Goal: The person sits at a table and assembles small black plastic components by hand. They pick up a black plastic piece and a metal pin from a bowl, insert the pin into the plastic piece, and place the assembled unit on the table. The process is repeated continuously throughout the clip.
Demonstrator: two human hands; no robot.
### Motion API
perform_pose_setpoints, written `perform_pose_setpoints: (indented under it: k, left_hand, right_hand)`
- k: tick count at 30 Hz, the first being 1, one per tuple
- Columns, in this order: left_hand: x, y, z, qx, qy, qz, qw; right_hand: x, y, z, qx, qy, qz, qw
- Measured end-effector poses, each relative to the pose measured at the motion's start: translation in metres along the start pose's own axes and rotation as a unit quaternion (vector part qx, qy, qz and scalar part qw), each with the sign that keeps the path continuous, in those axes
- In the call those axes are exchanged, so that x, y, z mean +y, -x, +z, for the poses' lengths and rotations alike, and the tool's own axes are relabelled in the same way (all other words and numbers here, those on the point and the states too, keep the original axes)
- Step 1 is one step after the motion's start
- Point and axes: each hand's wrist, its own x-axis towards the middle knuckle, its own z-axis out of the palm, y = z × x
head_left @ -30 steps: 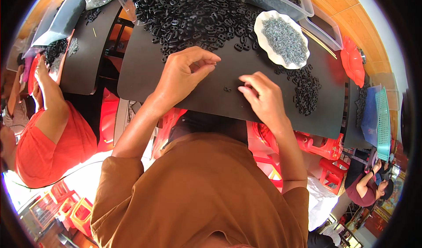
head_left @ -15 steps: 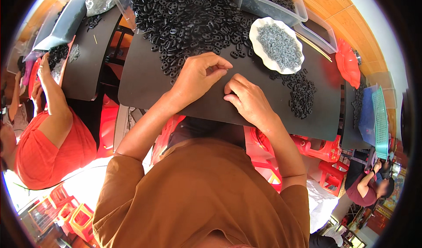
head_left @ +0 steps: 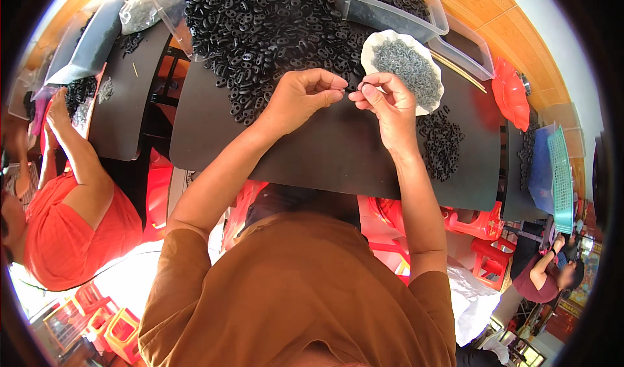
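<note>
Above the dark table (head_left: 305, 162), both my hands are raised close together with their fingertips nearly meeting. My left hand (head_left: 296, 104) pinches thumb against forefinger; what lies between them is too small to make out. A small dark piece (head_left: 361, 87) shows at the fingertips of my right hand (head_left: 395, 110), which is closed in a pinch. Just beyond the hands spreads a big heap of flat black oval pieces with holes (head_left: 266, 35). Right of my right hand stands a white scalloped dish (head_left: 440, 84) holding many tiny clear-grey parts (head_left: 406, 66).
Smaller black parts (head_left: 443, 143) lie piled at the table's right. Clear plastic bins (head_left: 390, 22), thin sticks (head_left: 458, 71) and a red scalloped dish (head_left: 510, 94) sit farther back. A person in red (head_left: 84, 224) works at a neighbouring table on the left.
My right hand has risen and turned upright, bringing its fingertips up close to my left hand's. A small dark piece now shows in its pinch. My left hand stays pinched.
</note>
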Motion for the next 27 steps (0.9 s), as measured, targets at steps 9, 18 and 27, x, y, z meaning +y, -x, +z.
perform_pose_setpoints:
  k: [9, 18, 27]
  left_hand:
    - [0.003, 0.004, -0.003, 0.001, -0.028, 0.008, 1.000]
    - [0.003, 0.005, -0.004, 0.007, -0.095, 0.027, 0.995]
    - [0.003, 0.005, -0.004, -0.007, -0.073, 0.016, 0.997]
  right_hand:
    - [0.007, 0.007, 0.006, -0.045, -0.025, 0.048, 0.997]
    - [0.020, 0.006, 0.003, -0.038, 0.014, 0.040, 0.998]
    - [0.020, 0.006, 0.005, -0.033, 0.018, 0.038, 0.999]
